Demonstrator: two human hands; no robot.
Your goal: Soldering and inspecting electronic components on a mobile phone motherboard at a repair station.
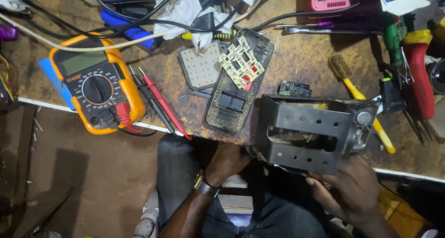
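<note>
Here the right hand [350, 191] is gripping a dark perforated metal bracket [303, 133] at the counter [301, 57] edge, fingers closed on its lower rim, while the left hand [227, 161] is steadying its left end; whether those fingers are clasping it is hidden. Seemingly an inspection step; turning it calls for firm support. The bracket's underside is unseen.

One multimeter [96, 90], two probes [155, 100]
</note>
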